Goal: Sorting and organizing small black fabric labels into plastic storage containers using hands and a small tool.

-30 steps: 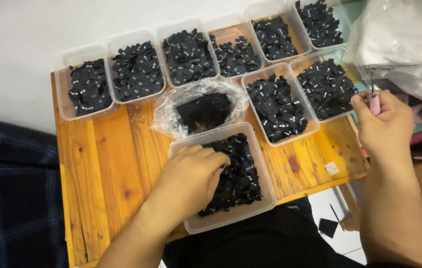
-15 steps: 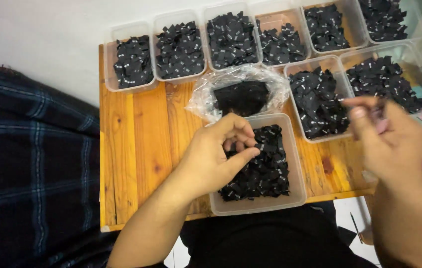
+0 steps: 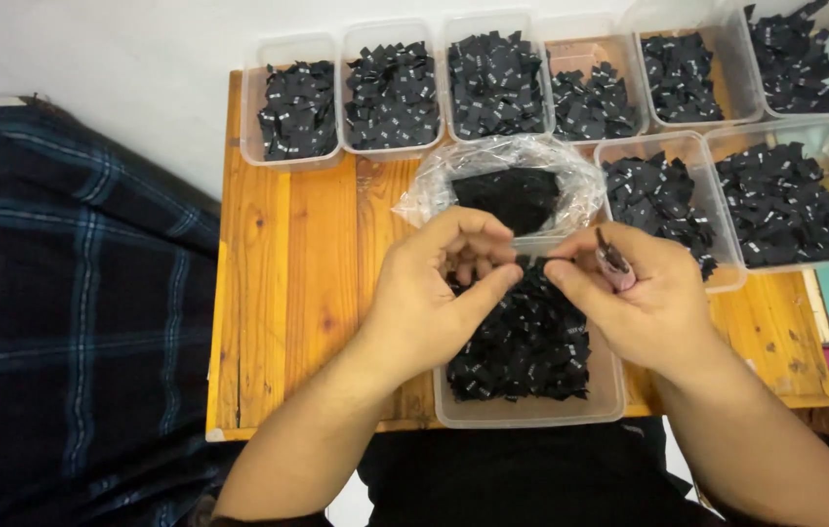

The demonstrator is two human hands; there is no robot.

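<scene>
Black fabric labels sorted in clear tubs (image 3: 299,107) on a wooden bench (image 3: 307,263).
Left hand (image 3: 439,293) and right hand (image 3: 639,298) meet, fingers curled, pinching one black label (image 3: 529,259) between them; the right also grips a small pink tool (image 3: 614,265).

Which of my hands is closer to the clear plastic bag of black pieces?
Left, narrowly. The left hand has its knuckles just below the plastic bag; the right hand sits below and right of it, holding a small pink-handled tool.
</scene>
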